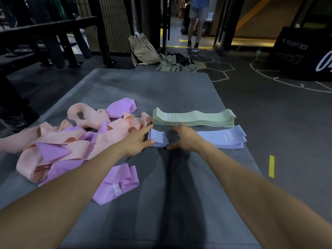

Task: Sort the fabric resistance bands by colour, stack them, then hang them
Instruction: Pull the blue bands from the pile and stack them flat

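A grey mat (161, 94) is laid on the floor, and the fabric bands are spread over it. Two sorted stacks are placed side by side toward the right of the mat. The green stack (194, 117) lies farther from the person; its bands are laid flat and aligned. The blue stack (224, 139) lies just in front of it, nearer the person, with a narrow gap between the two.

Both hands are positioned at the left end of the blue stack. The left hand (139, 142) is laid against the end of the stack with fingers extended and slightly spread, the fingertips touching the top band. The right hand (181, 137) is placed over the stack from above, with fingers curled down over the far edge and the thumb set against the near edge, so that the stack is gripped across its width.

An unsorted pile of peach bands (75, 139) and purple bands (52, 151) is heaped on the left part of the mat, the two colours tangled and overlapping. One purple band (116, 184) lies apart from the pile, near the front, under the left forearm.

Beyond the mat, a beige bag (142, 49) is propped upright and a bundle of olive clothing (172, 63) lies beside it. A black box (301, 53) stands at the right. The legs of another person (195, 24) are visible in a doorway.
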`<state>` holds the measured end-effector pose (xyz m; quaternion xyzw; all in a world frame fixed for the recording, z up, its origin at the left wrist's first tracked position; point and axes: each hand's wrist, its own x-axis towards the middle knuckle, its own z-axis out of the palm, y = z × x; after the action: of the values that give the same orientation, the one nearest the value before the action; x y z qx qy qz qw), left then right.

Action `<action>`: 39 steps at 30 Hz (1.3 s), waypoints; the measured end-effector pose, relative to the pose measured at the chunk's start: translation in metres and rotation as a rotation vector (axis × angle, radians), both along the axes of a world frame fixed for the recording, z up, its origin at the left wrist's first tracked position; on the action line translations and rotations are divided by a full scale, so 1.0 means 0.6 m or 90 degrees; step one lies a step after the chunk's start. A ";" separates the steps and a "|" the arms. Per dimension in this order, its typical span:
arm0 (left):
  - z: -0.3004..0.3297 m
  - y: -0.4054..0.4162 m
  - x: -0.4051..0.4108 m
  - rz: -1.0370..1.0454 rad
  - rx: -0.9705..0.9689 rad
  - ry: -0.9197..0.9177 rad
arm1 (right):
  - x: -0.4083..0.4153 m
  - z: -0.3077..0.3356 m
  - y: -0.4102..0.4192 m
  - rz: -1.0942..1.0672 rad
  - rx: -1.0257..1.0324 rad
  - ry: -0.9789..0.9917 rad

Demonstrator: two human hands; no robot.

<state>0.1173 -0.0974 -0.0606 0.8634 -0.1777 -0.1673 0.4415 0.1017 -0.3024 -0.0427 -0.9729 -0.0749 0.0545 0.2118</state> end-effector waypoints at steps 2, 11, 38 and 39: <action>0.005 -0.004 -0.009 0.027 -0.046 -0.008 | 0.000 0.003 0.009 0.006 0.000 -0.016; 0.007 -0.005 -0.008 0.164 -0.105 -0.063 | 0.014 0.004 0.068 0.063 0.071 -0.016; 0.067 -0.198 -0.023 -0.056 0.179 -0.294 | -0.053 0.032 -0.148 -0.059 -0.158 -0.034; 0.067 -0.217 -0.022 -0.080 0.214 -0.297 | -0.054 0.036 -0.166 -0.050 -0.194 -0.030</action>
<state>0.1040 -0.2274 -0.0204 0.9269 -0.2974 -0.0188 0.2282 0.0695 -0.4018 -0.0209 -0.9970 -0.0323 0.0342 0.0617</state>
